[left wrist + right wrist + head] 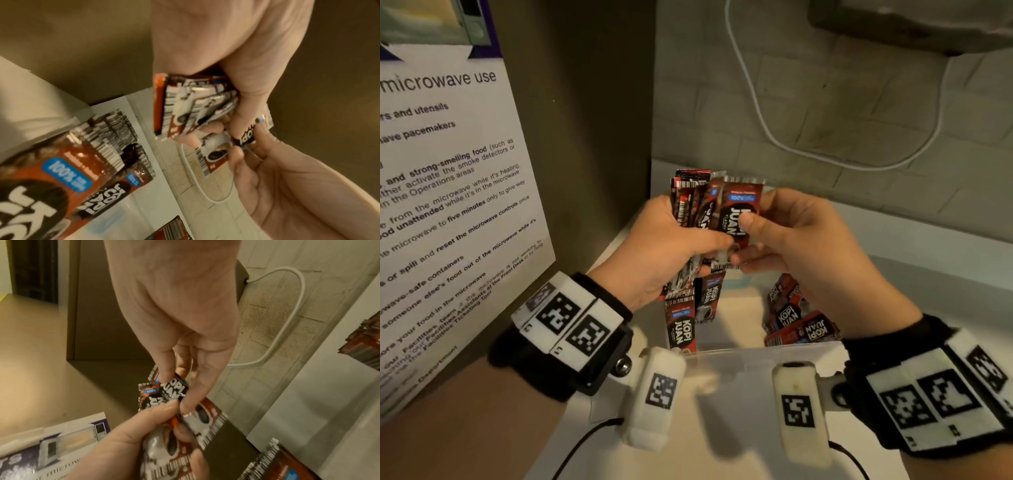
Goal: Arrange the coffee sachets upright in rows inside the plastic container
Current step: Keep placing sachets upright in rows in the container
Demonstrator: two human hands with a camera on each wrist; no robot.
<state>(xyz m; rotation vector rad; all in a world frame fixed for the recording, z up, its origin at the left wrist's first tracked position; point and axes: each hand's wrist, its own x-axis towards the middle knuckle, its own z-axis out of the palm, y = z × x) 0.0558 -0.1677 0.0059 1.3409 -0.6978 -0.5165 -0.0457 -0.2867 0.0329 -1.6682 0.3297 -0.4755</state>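
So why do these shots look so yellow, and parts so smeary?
Head view: dim warm light, the wall notice sharp, its lines bowed by the lens. Left wrist view: sachets in the container are blurred, too close. Right wrist view: the bundle of sachets smears below the right hand.

Both hands raised together above the counter, wrists wearing black bands with white marker blocks. Left hand (664, 243): fingers curled round a fanned bundle of red-and-black coffee sachets (698, 198). Right hand (791, 240): thumb and fingertips pinching the front sachet (739, 212) of that bundle, remaining fingers loosely bent beneath.
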